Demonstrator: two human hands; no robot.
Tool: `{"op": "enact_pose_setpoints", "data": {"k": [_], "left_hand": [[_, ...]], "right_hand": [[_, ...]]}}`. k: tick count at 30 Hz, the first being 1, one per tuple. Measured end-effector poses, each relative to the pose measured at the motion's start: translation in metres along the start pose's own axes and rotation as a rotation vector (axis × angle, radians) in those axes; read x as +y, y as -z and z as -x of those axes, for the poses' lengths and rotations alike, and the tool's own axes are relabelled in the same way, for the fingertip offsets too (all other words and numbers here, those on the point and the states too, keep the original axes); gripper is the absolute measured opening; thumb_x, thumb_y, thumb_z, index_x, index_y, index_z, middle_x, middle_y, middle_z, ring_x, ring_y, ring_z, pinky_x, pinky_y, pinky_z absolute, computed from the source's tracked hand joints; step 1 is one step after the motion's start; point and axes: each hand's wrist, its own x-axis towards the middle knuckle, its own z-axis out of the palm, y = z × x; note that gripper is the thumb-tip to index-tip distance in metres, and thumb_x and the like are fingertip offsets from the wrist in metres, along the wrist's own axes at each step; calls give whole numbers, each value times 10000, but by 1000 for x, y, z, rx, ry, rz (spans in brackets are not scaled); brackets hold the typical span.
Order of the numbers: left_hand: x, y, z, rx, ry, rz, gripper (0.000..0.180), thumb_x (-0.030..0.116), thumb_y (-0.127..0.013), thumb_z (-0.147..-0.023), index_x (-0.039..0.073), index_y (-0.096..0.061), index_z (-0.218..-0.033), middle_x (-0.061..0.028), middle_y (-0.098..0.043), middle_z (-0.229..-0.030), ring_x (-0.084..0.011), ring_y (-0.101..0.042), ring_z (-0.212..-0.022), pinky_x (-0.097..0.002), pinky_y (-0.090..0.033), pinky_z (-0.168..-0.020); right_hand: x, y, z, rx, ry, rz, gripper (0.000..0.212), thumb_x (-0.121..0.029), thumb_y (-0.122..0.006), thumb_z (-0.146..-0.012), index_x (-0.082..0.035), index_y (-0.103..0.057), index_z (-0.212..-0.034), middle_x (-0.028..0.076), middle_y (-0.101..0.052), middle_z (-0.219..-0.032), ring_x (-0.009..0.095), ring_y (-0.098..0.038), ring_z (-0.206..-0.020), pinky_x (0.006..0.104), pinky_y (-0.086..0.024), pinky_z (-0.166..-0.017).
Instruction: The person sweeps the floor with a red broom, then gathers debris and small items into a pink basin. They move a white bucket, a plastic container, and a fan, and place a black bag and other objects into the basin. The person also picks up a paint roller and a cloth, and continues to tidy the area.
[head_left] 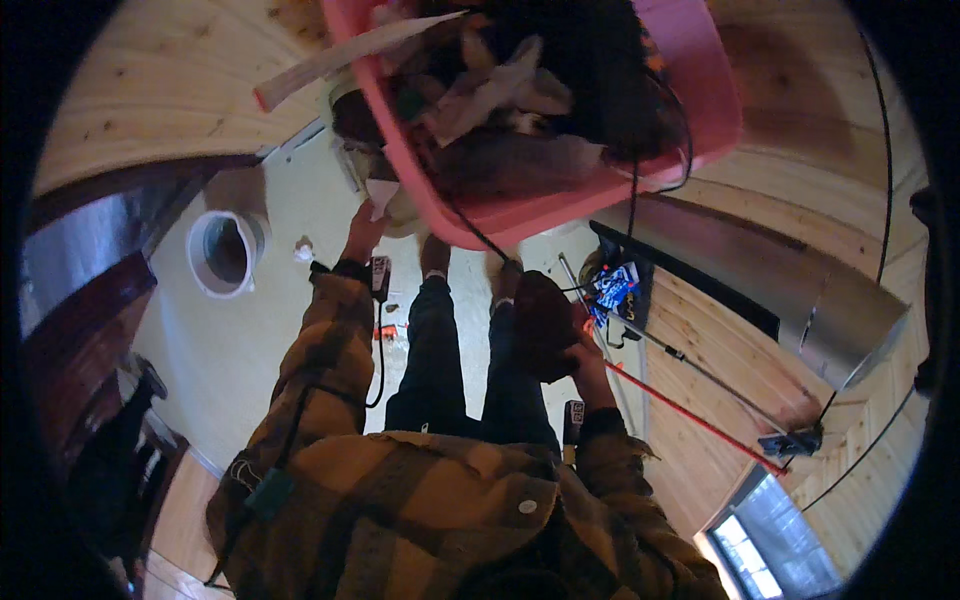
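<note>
A dark red, soft-looking cloth bundle (545, 325) hangs in front of my right thigh. My right hand (588, 358) is closed on its right side, the fingers partly hidden behind it. My left hand (366, 232) reaches forward beside the pink plastic bin (437, 205). At its fingertips is a small pale piece (380, 195); the dim light hides what it is. The bin stands high in front of me, filled with crumpled pale and dark cloths (500, 95). A long pale strip (350, 58) sticks out over its left rim.
A white bucket (225, 255) stands on the pale floor at the left. To the right lie blue packets (615, 288), a red pole (690, 410) and a grey pole (680, 355). Black cords hang by the bin. A silvery panel (800, 290) runs along the wooden wall.
</note>
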Motion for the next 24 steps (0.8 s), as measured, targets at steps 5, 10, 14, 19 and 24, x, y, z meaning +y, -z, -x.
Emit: {"op": "enact_pose_setpoints", "data": {"k": [5, 10, 14, 19, 24], "left_hand": [[-21, 16, 3, 16, -379, -312, 423, 163, -630, -766, -4, -549, -1147, -163, -625, -1051, -318, -601, -877, -415, -481, -742], [-45, -24, 46, -278, -820, -1052, 169, 180, -569, -766, 68, -662, -851, -132, -663, -992, -275, -620, -969, -403, -505, -804], [-21, -120, 100, -702, -130, -243, 508, 107, -654, -866, 59, -457, -1332, -77, -649, -1051, -172, -597, -993, -298, -500, -834], [61, -236, 138, -635, -350, -284, 880, 151, -754, -763, 98, -220, -1461, -160, -424, -1383, -273, -430, -1258, -394, -384, -1015], [130, -303, 139, -589, -541, -426, 1109, 197, -822, -684, 91, -73, -1494, -164, -204, -1523, -286, -232, -1397, -441, -265, -1093]], "right_hand": [[20, 44, -16, 196, 135, -79, 495, -69, -546, -701, 28, -556, -1186, 99, -613, -1033, 192, -573, -908, 280, -463, -784], [35, 98, -28, 190, 218, -275, 442, -77, -553, -728, 4, -577, -1162, 82, -615, -1002, 183, -581, -885, 278, -473, -754], [50, 145, -56, 274, 218, -190, 372, -117, -578, -752, -4, -609, -1105, 65, -634, -923, 155, -595, -793, 271, -484, -690], [56, 191, -121, 250, 223, -156, 375, -139, -620, -740, 0, -609, -1089, 47, -620, -852, 140, -572, -739, 275, -472, -651], [58, 207, -178, 322, 341, -196, 438, -148, -651, -732, 9, -581, -1135, 80, -637, -899, 172, -597, -798, 300, -489, -718]]}}
